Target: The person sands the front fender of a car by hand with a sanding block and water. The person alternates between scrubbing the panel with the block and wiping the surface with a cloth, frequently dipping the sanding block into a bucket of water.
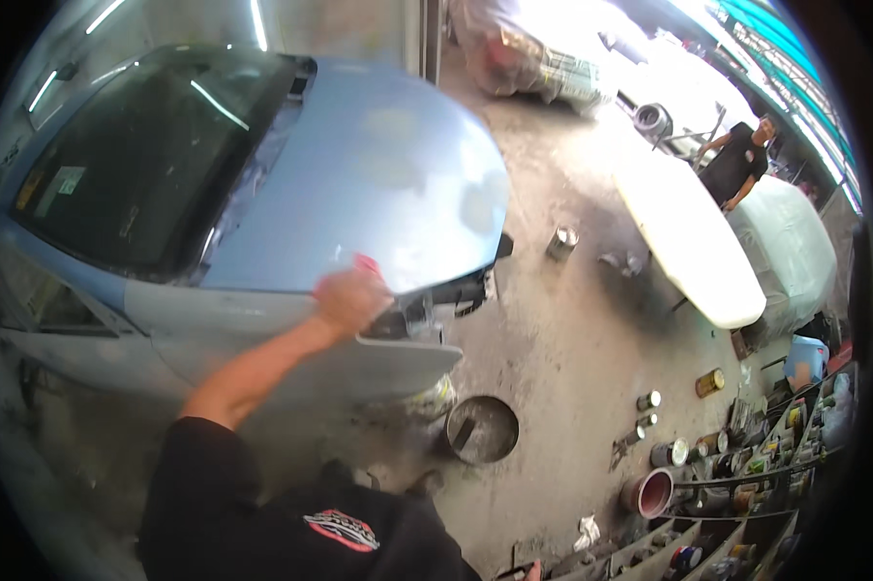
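My left hand point(352, 302) is stretched out over the near edge of a blue car hood point(301, 203). It is closed on a red piece point(366, 262), which shows past the fingers and is too blurred to tell as cloth or pad. Below the hand lies the grey-primed front fender point(228, 329). The hood has dull, patchy spots toward its front. Of my right hand point(534, 572), only a bit of skin shows at the lower edge, and its fingers cannot be made out.
An open drum point(482, 430) stands by the fender. Tins point(710, 382) and a reddish bucket point(649, 494) stand near a crowded shelf point(746, 528). A lone can point(562, 242) sits on the floor. A long white panel point(688, 232) lies across supports; a person point(737, 165) stands behind it.
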`<state>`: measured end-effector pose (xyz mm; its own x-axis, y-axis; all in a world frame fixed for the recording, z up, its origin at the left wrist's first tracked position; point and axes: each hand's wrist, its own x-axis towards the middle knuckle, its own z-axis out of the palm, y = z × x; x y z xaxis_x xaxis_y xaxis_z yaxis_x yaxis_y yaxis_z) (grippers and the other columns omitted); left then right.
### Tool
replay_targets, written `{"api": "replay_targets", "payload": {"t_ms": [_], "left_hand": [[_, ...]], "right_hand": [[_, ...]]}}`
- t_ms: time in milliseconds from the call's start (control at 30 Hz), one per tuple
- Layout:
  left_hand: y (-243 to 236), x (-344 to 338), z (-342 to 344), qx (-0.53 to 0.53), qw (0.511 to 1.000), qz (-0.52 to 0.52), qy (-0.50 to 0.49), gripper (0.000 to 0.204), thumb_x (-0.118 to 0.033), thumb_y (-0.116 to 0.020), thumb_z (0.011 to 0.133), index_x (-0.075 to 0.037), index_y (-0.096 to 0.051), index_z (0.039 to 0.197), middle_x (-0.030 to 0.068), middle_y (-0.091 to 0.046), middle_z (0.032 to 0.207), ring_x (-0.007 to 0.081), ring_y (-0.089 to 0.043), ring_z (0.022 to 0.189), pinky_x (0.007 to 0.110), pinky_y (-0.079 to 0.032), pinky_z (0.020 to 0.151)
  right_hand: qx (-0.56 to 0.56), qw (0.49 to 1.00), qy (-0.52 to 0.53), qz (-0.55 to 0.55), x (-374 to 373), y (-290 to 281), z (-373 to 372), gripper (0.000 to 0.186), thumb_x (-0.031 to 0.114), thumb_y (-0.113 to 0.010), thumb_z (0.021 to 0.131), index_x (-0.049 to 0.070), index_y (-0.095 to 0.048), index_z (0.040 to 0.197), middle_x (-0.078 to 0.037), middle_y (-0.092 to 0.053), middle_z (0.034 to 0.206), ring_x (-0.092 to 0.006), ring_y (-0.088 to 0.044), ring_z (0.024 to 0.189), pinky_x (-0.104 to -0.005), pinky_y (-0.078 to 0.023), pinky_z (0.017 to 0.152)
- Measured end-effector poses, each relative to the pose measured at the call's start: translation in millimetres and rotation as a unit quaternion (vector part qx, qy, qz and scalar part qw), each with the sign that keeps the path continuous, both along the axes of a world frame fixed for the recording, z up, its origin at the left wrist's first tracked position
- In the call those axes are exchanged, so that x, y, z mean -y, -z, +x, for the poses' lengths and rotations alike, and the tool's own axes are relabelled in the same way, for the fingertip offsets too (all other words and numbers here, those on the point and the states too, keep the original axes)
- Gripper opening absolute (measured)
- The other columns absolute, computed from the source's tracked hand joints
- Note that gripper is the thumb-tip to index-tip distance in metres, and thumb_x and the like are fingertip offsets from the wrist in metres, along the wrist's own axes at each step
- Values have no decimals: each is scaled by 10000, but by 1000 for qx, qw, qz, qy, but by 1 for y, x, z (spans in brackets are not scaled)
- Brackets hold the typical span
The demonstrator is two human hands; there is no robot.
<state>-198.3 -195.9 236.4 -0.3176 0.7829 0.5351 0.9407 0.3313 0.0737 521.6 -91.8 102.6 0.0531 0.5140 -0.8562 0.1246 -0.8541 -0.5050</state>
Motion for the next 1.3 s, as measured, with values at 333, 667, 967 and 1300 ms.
{"api": "replay_targets", "payload": {"t_ms": [333,667,967,1300], "left_hand": [[12,-9,-47,-20,967,-113,229,284,-174,-714,864,-235,-750,1139,91,-666,887,340,-658,835,491,-549,704],[-73,73,-206,85,957,-124,247,194,-121,-717,942,-137,-744,1133,136,-660,1112,342,-596,1082,472,-474,975],[-73,74,-227,87,980,-85,158,156,-201,-691,994,-124,-739,1120,85,-666,1119,315,-599,1088,442,-468,980],[-86,79,-215,90,981,-98,138,284,-167,-664,1013,-144,-723,1290,70,-645,1192,286,-573,1092,427,-437,1008]], "right_hand": [[-110,977,-49,174,-36,65,-173,551,633,-541,1053,204,-508,1399,-99,-629,1023,-321,-671,900,-521,-591,750],[-582,786,-83,190,18,-89,-480,836,687,-454,1073,-35,-529,1488,-267,-654,1391,-383,-723,1162,-545,-629,943],[-674,703,-118,197,62,-151,-548,877,763,-470,1024,209,-277,1676,-332,-599,1358,-409,-729,1064,-545,-648,870],[-36,802,-341,490,73,-169,-557,626,212,-863,890,52,-623,1445,-157,-666,1195,-266,-646,1126,-394,-533,971]]}}
